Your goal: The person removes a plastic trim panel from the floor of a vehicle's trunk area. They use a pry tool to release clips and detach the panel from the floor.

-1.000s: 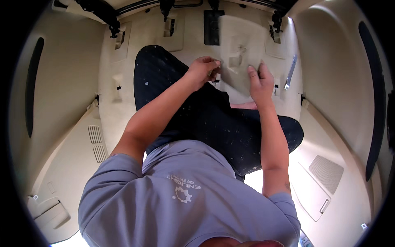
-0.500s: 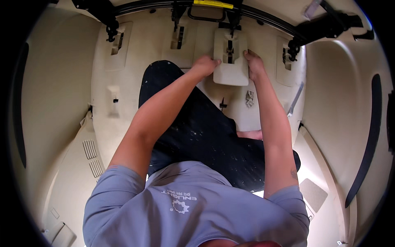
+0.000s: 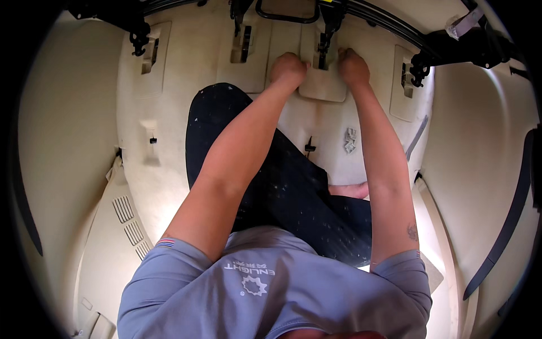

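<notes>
A beige plastic trim cover (image 3: 322, 86) with a slot lies against the beige panel in front of me, around a black metal bracket (image 3: 323, 44). My left hand (image 3: 288, 69) is closed at the cover's left edge, its thumb against the rim. On the opposite edge my right hand (image 3: 354, 68) is closed too, with its fingertips near the cover's upper right side. The undersides of both hands and most of their fingers are hidden. Nearer to me, several small metal clips (image 3: 350, 140) lie in a loose cluster beside my right forearm.
A black bar frame (image 3: 384, 27) with a loop handle (image 3: 288, 20) crosses the far side, above the hands. Similar slotted covers sit at left (image 3: 149, 59) and right (image 3: 403, 85). A small black fitting (image 3: 310, 146) stands up between my leg and the clips. Curved beige walls rise on both sides.
The trim cover has moved away from me and now lies flatter against the panel around the bracket. Both hands have moved farther forward with it, and the view has shifted slightly.
</notes>
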`<state>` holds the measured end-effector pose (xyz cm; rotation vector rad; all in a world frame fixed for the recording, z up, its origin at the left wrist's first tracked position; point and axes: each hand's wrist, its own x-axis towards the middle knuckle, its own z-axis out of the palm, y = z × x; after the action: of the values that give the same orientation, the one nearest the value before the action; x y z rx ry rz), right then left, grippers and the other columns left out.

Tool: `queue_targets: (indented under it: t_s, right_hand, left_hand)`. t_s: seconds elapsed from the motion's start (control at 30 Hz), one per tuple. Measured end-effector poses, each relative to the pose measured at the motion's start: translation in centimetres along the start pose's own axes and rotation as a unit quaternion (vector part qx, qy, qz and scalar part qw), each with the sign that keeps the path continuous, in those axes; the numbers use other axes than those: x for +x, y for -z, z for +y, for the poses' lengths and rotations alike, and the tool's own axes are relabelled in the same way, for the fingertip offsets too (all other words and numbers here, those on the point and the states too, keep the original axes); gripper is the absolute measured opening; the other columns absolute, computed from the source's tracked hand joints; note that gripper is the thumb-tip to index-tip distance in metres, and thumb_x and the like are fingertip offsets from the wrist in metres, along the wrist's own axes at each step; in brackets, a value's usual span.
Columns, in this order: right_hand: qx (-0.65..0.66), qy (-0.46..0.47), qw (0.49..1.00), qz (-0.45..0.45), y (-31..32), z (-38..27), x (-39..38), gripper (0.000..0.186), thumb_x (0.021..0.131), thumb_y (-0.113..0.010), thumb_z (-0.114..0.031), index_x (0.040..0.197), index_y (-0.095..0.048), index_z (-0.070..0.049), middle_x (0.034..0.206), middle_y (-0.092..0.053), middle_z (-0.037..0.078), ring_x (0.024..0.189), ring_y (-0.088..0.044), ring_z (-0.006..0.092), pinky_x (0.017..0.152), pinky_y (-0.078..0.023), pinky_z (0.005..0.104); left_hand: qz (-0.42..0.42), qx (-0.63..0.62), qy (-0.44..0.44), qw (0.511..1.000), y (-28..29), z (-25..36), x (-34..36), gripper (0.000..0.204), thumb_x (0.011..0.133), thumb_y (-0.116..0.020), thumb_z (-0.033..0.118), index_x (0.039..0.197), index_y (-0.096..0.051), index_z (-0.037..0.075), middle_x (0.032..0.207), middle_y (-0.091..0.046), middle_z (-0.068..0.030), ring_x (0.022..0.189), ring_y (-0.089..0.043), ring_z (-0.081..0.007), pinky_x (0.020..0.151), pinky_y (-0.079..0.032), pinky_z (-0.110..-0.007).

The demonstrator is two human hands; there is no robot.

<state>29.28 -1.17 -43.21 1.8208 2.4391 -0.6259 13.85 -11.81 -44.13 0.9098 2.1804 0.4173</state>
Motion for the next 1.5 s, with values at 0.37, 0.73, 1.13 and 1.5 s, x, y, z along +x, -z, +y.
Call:
queue_targets:
  t_s: [0.37, 0.73, 1.13, 1.5]
  right_hand:
    - [0.076, 0.133, 0.987, 0.04, -0.4, 2.9, 2.7, 0.033, 0.093, -0.054, -0.035, 0.102, -0.072, -0.009, 0.104, -0.07, 0.017, 0.095, -0.066, 0.0359, 0.082, -0.051, 0.0444]
    - [0.243, -0.04, 0.956, -0.158, 1.6, 2.1, 4.7, 0.027, 0.089, -0.068, -0.025, 0.099, -0.073, 0.0, 0.086, -0.07, 0.018, 0.064, -0.069, 0.0275, 0.059, -0.057, 0.0361]
    - [0.06, 0.05, 0.997, 0.015, -1.7, 0.6, -2.1, 0.048, 0.087, -0.065, -0.042, 0.111, -0.068, 0.0, 0.104, -0.068, 0.024, 0.091, -0.066, 0.0401, 0.081, -0.052, 0.0452]
    - [0.371, 0.014, 0.927, 0.049, 3.0, -0.1, -18.8, 0.031, 0.095, -0.06, -0.025, 0.111, -0.065, 0.0, 0.091, -0.07, 0.018, 0.08, -0.067, 0.0256, 0.071, -0.051, 0.0355]
  left_hand:
    - [0.086, 0.053, -0.057, 0.993, 1.4, 1.4, 3.7, 0.05, 0.079, -0.075, 0.046, 0.095, -0.069, -0.001, 0.099, -0.071, -0.0192, 0.093, -0.069, -0.035, 0.081, -0.055, -0.042]
    - [-0.111, 0.081, -0.033, 0.99, 2.6, 2.2, 7.0, 0.042, 0.079, -0.074, 0.04, 0.069, -0.068, 0.001, 0.068, -0.07, -0.0111, 0.071, -0.07, -0.0259, 0.073, -0.055, -0.039]
    - [-0.051, 0.029, -0.041, 0.997, 1.5, 0.8, 4.6, 0.051, 0.088, -0.064, 0.05, 0.088, -0.071, 0.0, 0.087, -0.071, -0.0161, 0.08, -0.068, -0.0224, 0.071, -0.053, -0.036]
    - [-0.416, -0.551, -0.014, 0.723, -0.9, 4.4, -8.8, 0.062, 0.099, -0.048, 0.054, 0.111, -0.061, -0.006, 0.098, -0.063, -0.012, 0.087, -0.058, -0.0193, 0.073, -0.049, -0.034]
